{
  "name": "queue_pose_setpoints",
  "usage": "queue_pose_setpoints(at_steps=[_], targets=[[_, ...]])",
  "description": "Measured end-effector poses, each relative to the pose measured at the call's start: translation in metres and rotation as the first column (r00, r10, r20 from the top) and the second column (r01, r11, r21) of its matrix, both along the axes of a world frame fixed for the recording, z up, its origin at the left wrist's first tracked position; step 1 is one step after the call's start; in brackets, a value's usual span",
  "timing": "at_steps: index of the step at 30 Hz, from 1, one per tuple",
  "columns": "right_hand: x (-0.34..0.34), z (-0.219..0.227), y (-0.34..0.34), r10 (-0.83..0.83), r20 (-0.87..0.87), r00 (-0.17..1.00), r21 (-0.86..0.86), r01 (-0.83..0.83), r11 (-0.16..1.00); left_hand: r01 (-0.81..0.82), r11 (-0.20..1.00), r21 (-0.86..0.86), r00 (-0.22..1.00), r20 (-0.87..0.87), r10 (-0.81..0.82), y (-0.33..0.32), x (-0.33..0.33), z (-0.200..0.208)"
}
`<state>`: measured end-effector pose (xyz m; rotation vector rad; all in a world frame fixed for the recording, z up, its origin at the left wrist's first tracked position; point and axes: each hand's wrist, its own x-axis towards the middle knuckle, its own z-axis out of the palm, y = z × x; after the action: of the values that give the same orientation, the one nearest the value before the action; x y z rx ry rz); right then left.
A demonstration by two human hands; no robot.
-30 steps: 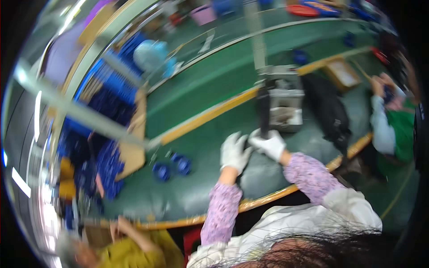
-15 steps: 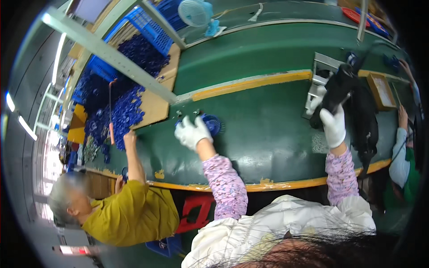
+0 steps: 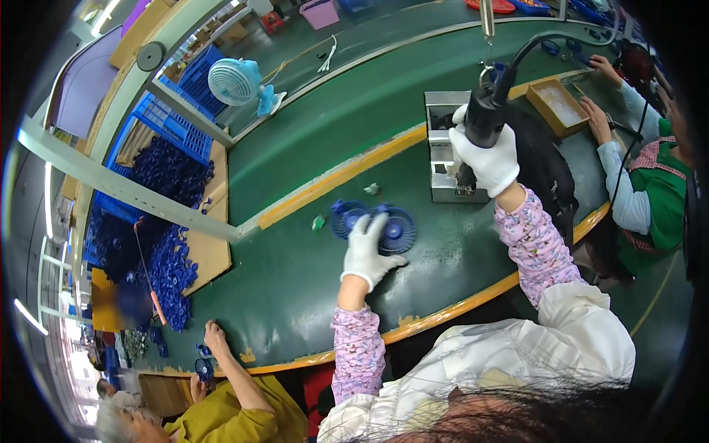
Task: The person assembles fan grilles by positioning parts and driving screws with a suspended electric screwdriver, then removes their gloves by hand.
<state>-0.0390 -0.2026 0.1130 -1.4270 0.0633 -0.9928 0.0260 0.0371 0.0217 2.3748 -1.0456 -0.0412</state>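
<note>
Left hand, spread, lies over 2 blue grilles — probably light, stiff, best taken by their rims. Right hand clamps a black tool, likely heavy.

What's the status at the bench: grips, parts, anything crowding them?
Right grip closed round black handheld tool. Left grip spread over two blue round parts, contact unclear. Grey metal fixture close beside right grip.

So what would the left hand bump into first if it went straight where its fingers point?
The left hand would probably meet the blue round parts first: it overlaps them here, though touching is unclear.
</note>
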Motion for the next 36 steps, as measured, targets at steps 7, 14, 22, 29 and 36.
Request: queue_pose_setpoints(at_steps=[7, 14, 22, 29, 36], targets=[[-0.018, -0.004, 0.016, 0.075, -0.060, 0.995, -0.083, -0.080, 0.993, 0.183, 0.981, -0.069, 0.979, 0.099, -0.176, -0.025, -0.020, -0.016], [-0.027, -0.033, 0.041, 0.210, -0.171, 0.963, 0.063, -0.202, 0.977, 0.174, 0.984, -0.036, 0.983, 0.066, -0.171, -0.032, -0.032, -0.014], [-0.026, -0.050, 0.046, 0.213, -0.222, 0.951, -0.121, -0.244, 0.962, 0.174, 0.984, -0.033, 0.983, 0.059, -0.172, -0.033, -0.033, -0.014], [-0.025, -0.053, 0.042, 0.254, -0.220, 0.942, -0.105, -0.282, 0.954, 0.165, 0.986, -0.015, 0.986, 0.041, -0.164, -0.035, -0.034, -0.011], [-0.014, 0.000, 0.013, -0.009, 0.021, 1.000, -0.122, 0.011, 0.992, 0.132, 0.988, 0.084, 0.990, 0.035, -0.135, -0.042, -0.052, 0.001]])
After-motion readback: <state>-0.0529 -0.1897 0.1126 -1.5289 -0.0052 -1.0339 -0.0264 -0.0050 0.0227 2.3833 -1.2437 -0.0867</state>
